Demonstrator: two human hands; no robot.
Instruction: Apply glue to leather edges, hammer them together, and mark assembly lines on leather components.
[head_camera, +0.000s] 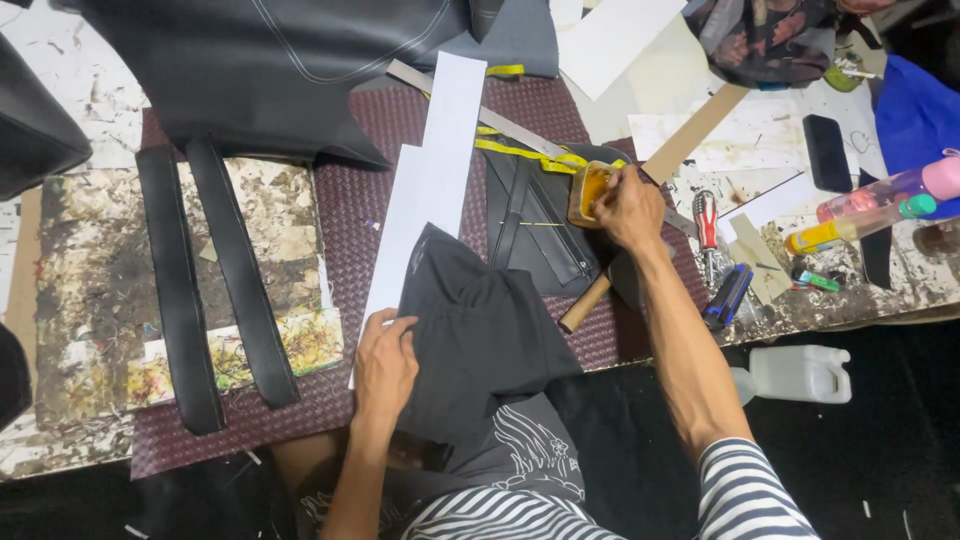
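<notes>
My left hand (385, 362) lies flat on the left edge of a black fabric piece (480, 330) that hangs over the table's front edge. My right hand (630, 208) reaches forward and grips something thin dipped into a small open yellow glue tin (586, 190). The tin stands on a black leather panel (535, 225) with a yellow measuring tape (525, 152) across it. A long white paper strip (430, 190) lies under the fabric. A wooden hammer handle (585, 303) pokes out beside my right forearm.
Two black leather straps (215, 290) lie on the left, a large black leather piece (280, 70) at the back. A metal ruler (520, 128), a cardboard strip (695, 130), red-handled pliers (706, 225), a black phone (827, 152), squeeze bottles (880, 205) and a white jug (800, 373) sit to the right.
</notes>
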